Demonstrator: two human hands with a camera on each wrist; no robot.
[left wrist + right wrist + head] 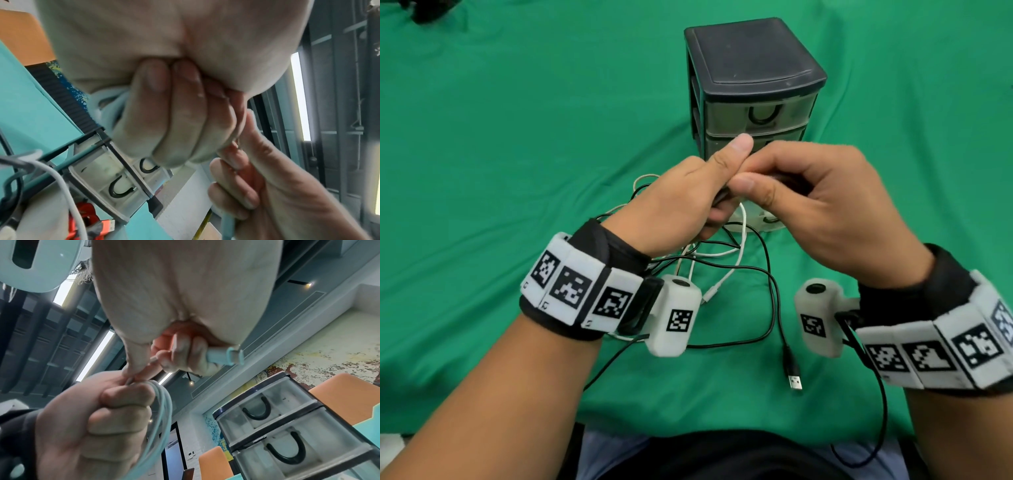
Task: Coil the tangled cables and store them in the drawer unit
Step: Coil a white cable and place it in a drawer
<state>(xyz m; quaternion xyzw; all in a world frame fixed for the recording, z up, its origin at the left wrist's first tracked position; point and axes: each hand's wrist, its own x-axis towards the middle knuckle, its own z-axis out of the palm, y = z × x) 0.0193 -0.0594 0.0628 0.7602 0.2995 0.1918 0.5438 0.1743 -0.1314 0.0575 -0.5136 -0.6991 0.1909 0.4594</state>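
My left hand (688, 198) is a fist with the thumb up, gripping a small coil of light-coloured cable (162, 402). My right hand (808, 198) touches it from the right and pinches the same cable's end, whose plug (226, 356) sticks out past the curled fingers. Both hands hover in front of the black drawer unit (753, 68), whose two upper translucent drawers are closed. Below the hands, black cable (770, 274) and white cable (726, 277) lie tangled on the green cloth. A black USB plug (794, 377) lies toward me.
A translucent piece (763, 222) at the unit's foot shows under my hands, mostly hidden. Green cloth (517, 137) covers the table on all sides. A dark object (428, 10) sits at the far left corner. A black wire hangs from each wrist camera.
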